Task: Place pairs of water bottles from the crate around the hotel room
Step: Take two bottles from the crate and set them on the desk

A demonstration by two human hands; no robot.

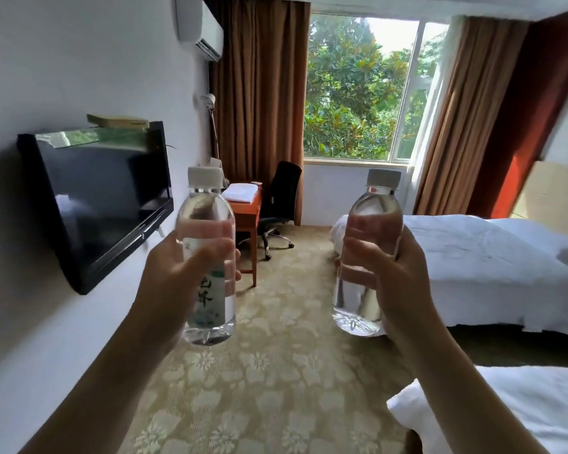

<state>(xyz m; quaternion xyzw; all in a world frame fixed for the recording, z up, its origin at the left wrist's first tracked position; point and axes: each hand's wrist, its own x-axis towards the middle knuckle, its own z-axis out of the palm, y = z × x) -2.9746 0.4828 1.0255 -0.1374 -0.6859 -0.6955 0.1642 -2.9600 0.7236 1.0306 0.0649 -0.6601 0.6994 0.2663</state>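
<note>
Two upright water bottles [206,257], left label [210,299] characters unreadable

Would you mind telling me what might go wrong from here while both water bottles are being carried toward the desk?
1. The left hand and right hand each hold a clear plastic water bottle in mid-air, so either might slip onto the patterned carpet.
2. The orange wooden desk already carries a folded white towel, leaving little room.
3. The black swivel chair may obstruct access.
</note>
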